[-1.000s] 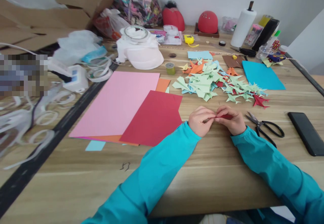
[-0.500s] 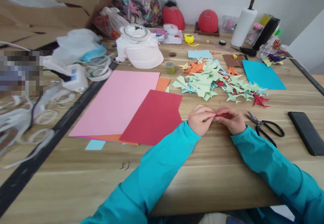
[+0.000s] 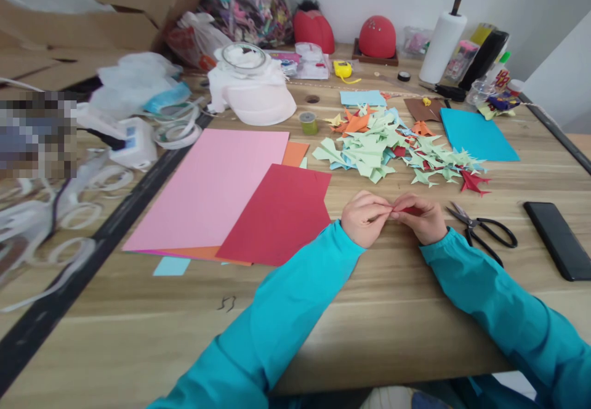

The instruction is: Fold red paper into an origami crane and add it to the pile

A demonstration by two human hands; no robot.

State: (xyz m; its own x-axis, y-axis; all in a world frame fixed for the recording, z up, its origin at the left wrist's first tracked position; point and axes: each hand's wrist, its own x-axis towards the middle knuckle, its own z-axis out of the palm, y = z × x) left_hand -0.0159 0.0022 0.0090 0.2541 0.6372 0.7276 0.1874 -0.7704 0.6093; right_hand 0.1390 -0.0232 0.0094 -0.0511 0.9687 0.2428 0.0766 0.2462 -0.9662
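Note:
My left hand [image 3: 364,218] and my right hand [image 3: 423,218] meet above the wooden table [image 3: 369,329], both pinched on a small red paper piece [image 3: 407,210] held between their fingertips. Most of the red piece is hidden by my fingers. Just left of my hands lies a red paper sheet [image 3: 277,215] on top of a pink sheet [image 3: 212,187] and an orange sheet [image 3: 295,153]. Black scissors [image 3: 484,233] lie on the table right of my right hand. Behind my hands is a pile of folded paper shapes [image 3: 392,147], mostly pale green.
A black phone [image 3: 556,239] lies at the right edge. A blue sheet [image 3: 475,135] sits at the back right, near a paper towel roll [image 3: 441,42]. White tape rolls [image 3: 178,132], plastic bags and cardboard crowd the left and back. Two red domes [image 3: 377,36] stand by the wall.
My hands stay together on the red paper piece with only slight finger movement. The view has shifted a little.

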